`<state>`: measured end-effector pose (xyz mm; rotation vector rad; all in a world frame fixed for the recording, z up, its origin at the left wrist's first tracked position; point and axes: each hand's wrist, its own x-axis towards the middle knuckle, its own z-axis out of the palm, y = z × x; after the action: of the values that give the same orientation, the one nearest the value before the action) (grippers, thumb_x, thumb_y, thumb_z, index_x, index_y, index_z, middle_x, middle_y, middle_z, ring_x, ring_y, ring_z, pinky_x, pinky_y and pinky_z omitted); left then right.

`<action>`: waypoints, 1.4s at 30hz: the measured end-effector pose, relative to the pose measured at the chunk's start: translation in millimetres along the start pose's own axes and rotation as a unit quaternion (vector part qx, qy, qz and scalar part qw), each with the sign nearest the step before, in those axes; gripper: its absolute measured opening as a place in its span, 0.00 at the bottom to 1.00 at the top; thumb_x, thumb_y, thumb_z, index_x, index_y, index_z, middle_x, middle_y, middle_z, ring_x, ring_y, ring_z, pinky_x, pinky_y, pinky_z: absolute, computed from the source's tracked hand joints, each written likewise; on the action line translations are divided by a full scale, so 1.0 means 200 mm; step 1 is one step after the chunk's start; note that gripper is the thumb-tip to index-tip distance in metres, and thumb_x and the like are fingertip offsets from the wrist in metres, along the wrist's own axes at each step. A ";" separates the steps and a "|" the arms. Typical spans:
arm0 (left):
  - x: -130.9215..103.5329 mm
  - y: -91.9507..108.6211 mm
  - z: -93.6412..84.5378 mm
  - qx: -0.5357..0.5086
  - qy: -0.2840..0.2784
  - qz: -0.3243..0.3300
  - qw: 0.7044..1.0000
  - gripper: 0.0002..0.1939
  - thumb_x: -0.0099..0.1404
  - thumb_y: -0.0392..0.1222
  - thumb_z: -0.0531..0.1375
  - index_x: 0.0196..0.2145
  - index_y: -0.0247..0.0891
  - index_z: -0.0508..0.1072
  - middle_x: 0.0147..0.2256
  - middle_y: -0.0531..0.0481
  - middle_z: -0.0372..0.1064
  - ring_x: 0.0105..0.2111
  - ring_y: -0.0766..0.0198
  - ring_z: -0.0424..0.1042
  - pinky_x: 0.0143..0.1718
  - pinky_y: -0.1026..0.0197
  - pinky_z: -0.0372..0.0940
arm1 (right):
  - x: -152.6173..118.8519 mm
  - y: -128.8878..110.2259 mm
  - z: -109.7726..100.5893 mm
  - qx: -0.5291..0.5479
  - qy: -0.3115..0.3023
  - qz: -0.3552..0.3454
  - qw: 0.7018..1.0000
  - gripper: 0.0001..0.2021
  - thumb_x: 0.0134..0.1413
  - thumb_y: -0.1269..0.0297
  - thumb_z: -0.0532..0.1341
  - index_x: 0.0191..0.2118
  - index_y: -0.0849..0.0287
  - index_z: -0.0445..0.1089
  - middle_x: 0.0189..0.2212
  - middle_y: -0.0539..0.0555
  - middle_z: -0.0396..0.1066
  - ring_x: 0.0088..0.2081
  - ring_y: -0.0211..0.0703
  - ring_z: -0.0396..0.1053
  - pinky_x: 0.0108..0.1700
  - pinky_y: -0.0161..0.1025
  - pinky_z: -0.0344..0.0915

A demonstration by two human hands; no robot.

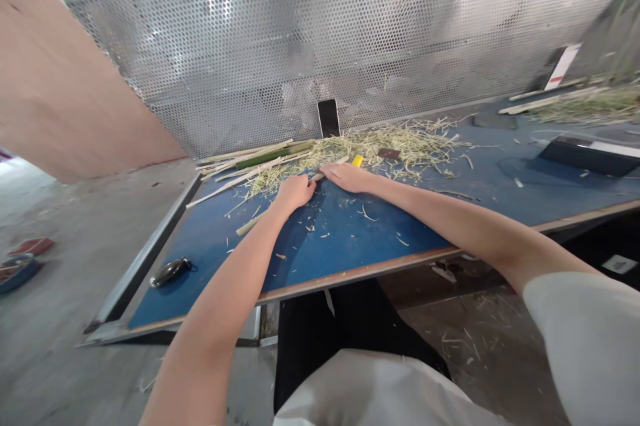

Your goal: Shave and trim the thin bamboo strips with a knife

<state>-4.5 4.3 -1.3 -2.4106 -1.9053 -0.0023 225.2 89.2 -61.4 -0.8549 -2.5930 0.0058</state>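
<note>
A blue-topped table (350, 239) stands on concrete floor (55, 319) before a perforated metal screen (400, 33).

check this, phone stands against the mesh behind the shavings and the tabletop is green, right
Not quite: the tabletop is blue, not green, as the head view shows. The rest holds: the phone stands against the mesh behind the shavings.

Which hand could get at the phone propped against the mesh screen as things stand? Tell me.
Probably the right hand: it lies just in front of the phone, with only loose shavings between. The left hand sits a little farther off.
</note>
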 end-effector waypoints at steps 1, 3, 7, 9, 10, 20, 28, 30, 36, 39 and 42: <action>0.00 0.00 0.00 0.002 0.002 0.001 1.000 0.27 0.85 0.52 0.48 0.55 0.33 0.83 0.50 0.31 0.84 0.52 0.41 0.83 0.52 0.50 0.73 | 0.00 -0.01 0.00 0.003 -0.007 0.000 1.000 0.28 0.84 0.56 0.44 0.74 0.59 0.71 0.73 0.64 0.72 0.70 0.59 0.72 0.70 0.59 0.69; 0.00 0.00 0.00 0.000 0.003 0.001 1.000 0.27 0.85 0.52 0.48 0.55 0.34 0.83 0.50 0.31 0.84 0.53 0.42 0.83 0.53 0.50 0.73 | 0.00 -0.01 -0.01 -0.013 -0.023 0.005 1.000 0.27 0.84 0.58 0.45 0.74 0.57 0.71 0.74 0.62 0.71 0.70 0.60 0.72 0.71 0.60 0.69; -0.01 0.01 -0.01 -0.013 -0.004 -0.007 1.000 0.26 0.85 0.52 0.48 0.54 0.34 0.83 0.49 0.32 0.84 0.51 0.44 0.84 0.53 0.52 0.72 | -0.02 0.00 -0.04 -0.061 -0.019 0.068 0.996 0.26 0.80 0.64 0.48 0.71 0.63 0.72 0.71 0.67 0.73 0.68 0.67 0.73 0.68 0.65 0.70; -0.01 0.01 -0.01 -0.011 -0.004 -0.007 1.000 0.26 0.85 0.51 0.48 0.54 0.34 0.83 0.49 0.32 0.84 0.51 0.43 0.84 0.52 0.51 0.73 | -0.02 -0.02 -0.05 -0.049 -0.015 0.070 0.996 0.27 0.81 0.62 0.47 0.71 0.64 0.72 0.71 0.69 0.72 0.70 0.66 0.71 0.69 0.65 0.69; -0.01 0.01 -0.01 -0.007 -0.003 -0.005 1.000 0.26 0.85 0.51 0.48 0.54 0.34 0.83 0.49 0.32 0.84 0.51 0.43 0.84 0.52 0.51 0.73 | -0.02 -0.03 -0.05 -0.035 -0.016 0.056 0.998 0.27 0.82 0.61 0.46 0.72 0.64 0.72 0.72 0.68 0.72 0.72 0.64 0.70 0.71 0.63 0.68; 0.00 0.00 0.00 -0.013 -0.003 -0.008 1.000 0.26 0.85 0.53 0.48 0.53 0.36 0.83 0.49 0.32 0.84 0.51 0.43 0.84 0.53 0.50 0.73 | -0.03 0.00 -0.05 -0.091 -0.027 0.069 0.993 0.27 0.79 0.66 0.47 0.73 0.63 0.71 0.70 0.68 0.74 0.66 0.63 0.75 0.67 0.61 0.73; -0.01 0.00 0.00 -0.021 0.006 -0.005 1.000 0.26 0.84 0.51 0.49 0.56 0.34 0.83 0.51 0.30 0.84 0.53 0.41 0.83 0.55 0.49 0.73 | -0.04 -0.01 -0.05 -0.055 -0.032 -0.004 0.998 0.28 0.81 0.62 0.44 0.74 0.61 0.71 0.73 0.65 0.71 0.70 0.63 0.71 0.70 0.63 0.69; -0.01 0.00 0.00 -0.026 0.003 -0.007 1.000 0.27 0.85 0.51 0.48 0.56 0.34 0.83 0.50 0.30 0.84 0.53 0.41 0.83 0.54 0.48 0.73 | -0.05 0.01 -0.05 -0.084 -0.014 0.022 0.996 0.28 0.78 0.66 0.45 0.72 0.61 0.72 0.69 0.67 0.75 0.69 0.65 0.73 0.70 0.67 0.69; -0.01 0.00 -0.01 -0.019 -0.005 -0.008 1.000 0.26 0.84 0.51 0.49 0.58 0.33 0.82 0.52 0.29 0.84 0.54 0.41 0.83 0.54 0.49 0.73 | -0.03 -0.04 -0.03 -0.065 -0.020 -0.037 0.997 0.28 0.81 0.62 0.45 0.73 0.64 0.71 0.71 0.67 0.73 0.72 0.62 0.69 0.78 0.65 0.59; -0.02 0.01 -0.01 -0.015 -0.001 -0.007 1.000 0.26 0.85 0.51 0.48 0.57 0.33 0.82 0.53 0.30 0.83 0.54 0.42 0.83 0.54 0.50 0.72 | -0.03 -0.04 -0.04 -0.064 -0.032 -0.035 0.997 0.29 0.80 0.64 0.45 0.73 0.65 0.71 0.72 0.67 0.72 0.73 0.62 0.68 0.76 0.64 0.62; -0.02 0.01 -0.02 -0.019 -0.003 -0.011 1.000 0.26 0.85 0.52 0.48 0.56 0.35 0.82 0.51 0.31 0.84 0.53 0.43 0.83 0.54 0.51 0.72 | -0.03 -0.01 -0.06 -0.098 -0.007 0.041 0.994 0.27 0.78 0.66 0.45 0.68 0.63 0.75 0.66 0.68 0.78 0.67 0.65 0.74 0.71 0.67 0.68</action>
<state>-4.0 -0.3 1.6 -2.4155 -1.9514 -0.0330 233.5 82.4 -53.3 -1.0344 -2.5995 -0.2245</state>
